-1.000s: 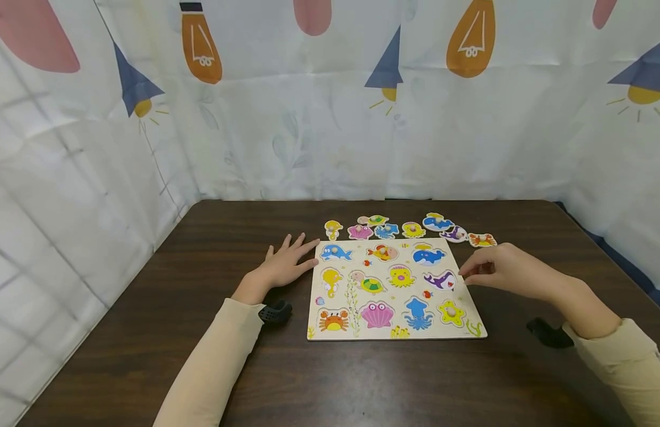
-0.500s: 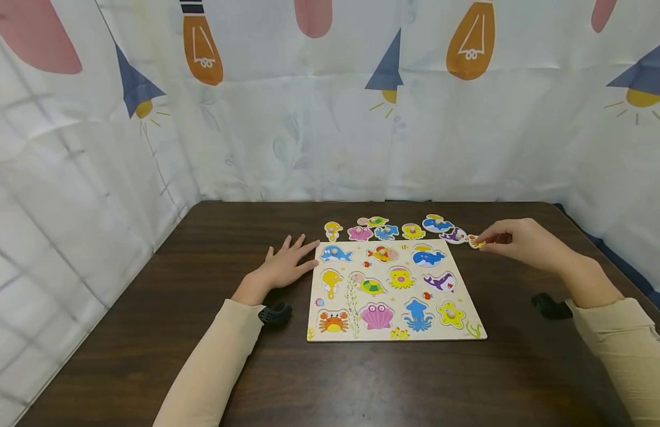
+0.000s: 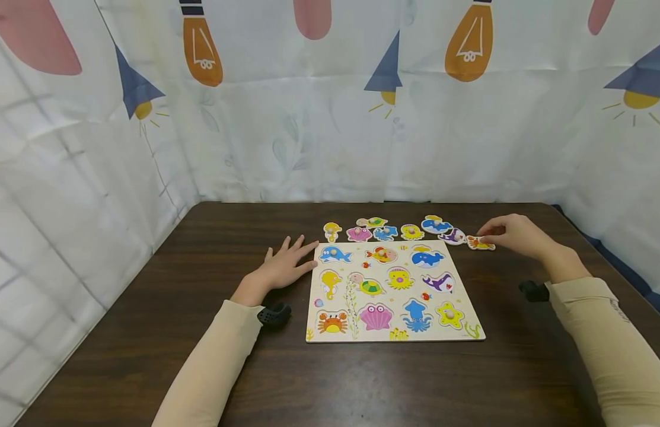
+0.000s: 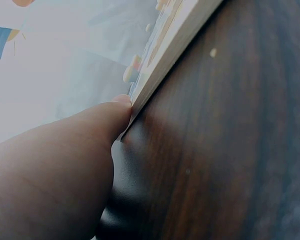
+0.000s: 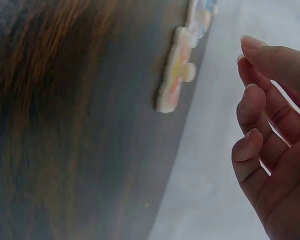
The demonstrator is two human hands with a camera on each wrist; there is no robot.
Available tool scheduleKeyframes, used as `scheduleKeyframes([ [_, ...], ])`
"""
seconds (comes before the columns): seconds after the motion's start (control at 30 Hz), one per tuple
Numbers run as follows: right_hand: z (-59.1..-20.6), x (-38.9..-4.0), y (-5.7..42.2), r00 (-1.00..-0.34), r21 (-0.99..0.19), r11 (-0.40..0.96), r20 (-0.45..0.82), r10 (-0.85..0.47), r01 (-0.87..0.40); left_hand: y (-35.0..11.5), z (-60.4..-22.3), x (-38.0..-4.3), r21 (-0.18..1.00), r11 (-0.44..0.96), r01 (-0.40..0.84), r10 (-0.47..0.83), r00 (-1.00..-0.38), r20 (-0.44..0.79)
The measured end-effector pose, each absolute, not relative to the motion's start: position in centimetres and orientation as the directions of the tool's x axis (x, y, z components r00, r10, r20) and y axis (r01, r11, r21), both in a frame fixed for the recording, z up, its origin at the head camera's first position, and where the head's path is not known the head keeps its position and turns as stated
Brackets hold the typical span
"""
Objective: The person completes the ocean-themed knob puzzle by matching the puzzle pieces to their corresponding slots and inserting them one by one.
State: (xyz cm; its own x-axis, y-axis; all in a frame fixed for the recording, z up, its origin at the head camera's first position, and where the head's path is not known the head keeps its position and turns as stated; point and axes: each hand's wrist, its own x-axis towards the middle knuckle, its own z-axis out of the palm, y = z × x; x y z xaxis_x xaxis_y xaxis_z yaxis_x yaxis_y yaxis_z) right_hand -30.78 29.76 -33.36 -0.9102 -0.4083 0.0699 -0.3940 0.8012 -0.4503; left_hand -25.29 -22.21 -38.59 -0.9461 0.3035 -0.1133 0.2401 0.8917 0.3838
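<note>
My left hand (image 3: pixel 280 265) lies with spread fingers on the table, its fingertips at the upper left edge of a wooden puzzle board (image 3: pixel 366 302). In the left wrist view the thumb (image 4: pixel 121 107) presses against the board's side (image 4: pixel 160 75). Beyond the board's far right corner, my right hand (image 3: pixel 517 237) hovers beside a knobbed crab piece (image 3: pixel 480 244). The right wrist view shows its fingers bent and holding nothing, apart from the crab piece (image 5: pixel 171 82). A dolphin (image 3: pixel 335 255), a fish (image 3: pixel 382 255) and a starfish (image 3: pixel 449 315) with knobs sit in the board.
Loose pieces line the board's far edge: a seahorse (image 3: pixel 332 232), shell (image 3: pixel 359 235), turtle (image 3: pixel 372 222), squid (image 3: pixel 385 233), octopus (image 3: pixel 412 232), blue whale (image 3: pixel 436 225) and purple whale (image 3: pixel 453 236). Behind the brown table (image 3: pixel 244 231) hangs a patterned curtain (image 3: pixel 319 148).
My right hand has moved from the board's right edge back to the crab piece, covered part of it, then lifted slightly off it. The left hand has stayed in place.
</note>
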Motion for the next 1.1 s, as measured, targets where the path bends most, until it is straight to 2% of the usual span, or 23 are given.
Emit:
scheduleKeyframes([
  [0.6,-36.0,-33.1,30.7,-0.936,-0.54,0.798,-0.05,-0.35,-0.269,-22.2,-38.6,-25.2,0.384,0.89,0.244,0.307,-0.945,-0.111],
  [1.1,-36.1,-33.1,30.7,-0.943,-0.537,0.811,-0.078,-0.324,-0.234,-22.2,-38.6,-25.2,0.388,0.888,0.247,0.309,-0.945,-0.107],
])
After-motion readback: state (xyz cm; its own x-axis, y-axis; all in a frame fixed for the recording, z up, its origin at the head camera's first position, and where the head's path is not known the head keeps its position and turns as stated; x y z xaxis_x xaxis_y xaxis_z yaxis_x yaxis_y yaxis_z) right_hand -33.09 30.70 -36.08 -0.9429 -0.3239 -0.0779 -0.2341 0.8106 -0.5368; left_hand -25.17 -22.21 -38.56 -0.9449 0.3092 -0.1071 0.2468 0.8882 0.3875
